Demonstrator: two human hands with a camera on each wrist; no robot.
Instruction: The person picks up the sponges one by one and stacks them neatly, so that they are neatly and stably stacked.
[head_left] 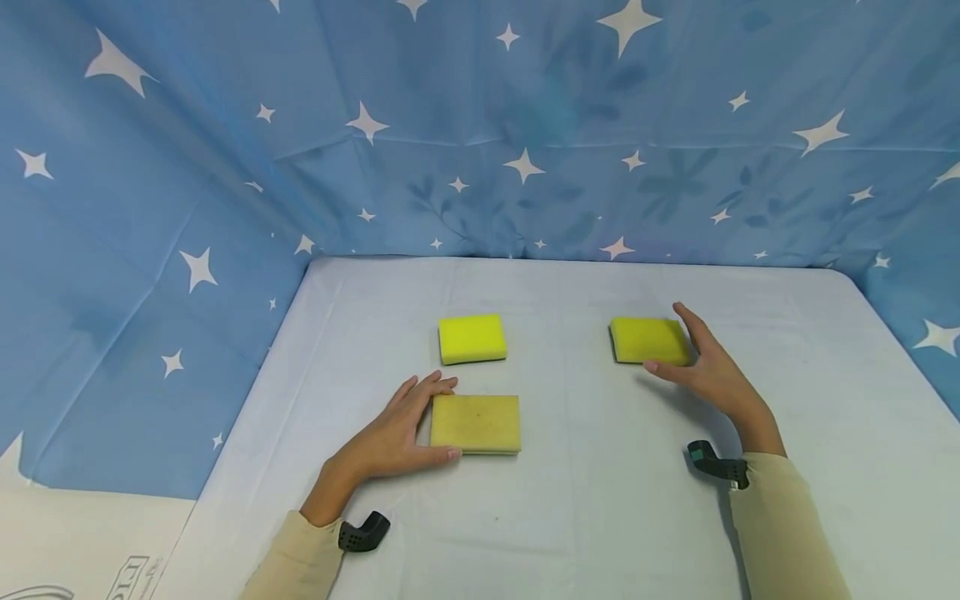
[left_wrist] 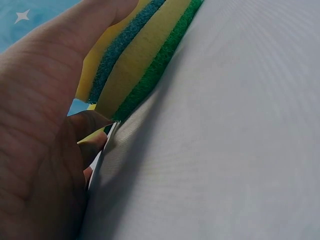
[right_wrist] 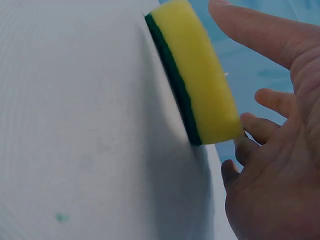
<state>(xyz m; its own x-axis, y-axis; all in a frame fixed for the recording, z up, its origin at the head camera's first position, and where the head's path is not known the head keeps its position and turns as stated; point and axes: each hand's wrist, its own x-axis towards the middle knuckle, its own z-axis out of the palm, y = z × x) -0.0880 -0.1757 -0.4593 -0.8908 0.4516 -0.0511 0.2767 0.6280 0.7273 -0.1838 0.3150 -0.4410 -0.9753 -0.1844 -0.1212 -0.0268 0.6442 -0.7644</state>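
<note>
Both hands closing on sponges, one each side.

Your left hand (head_left: 397,437) cups the near stack (head_left: 476,423) of two sponges at its left end, thumb along the front edge, fingers at the back; curl them under the green bottom layer so both lift together. The bright sponge (head_left: 472,338) lies untouched just behind it. Your right hand (head_left: 708,367) is wide around the right sponge (head_left: 649,340), thumb touching the near edge; close squarely on both sides before you lift.
</note>
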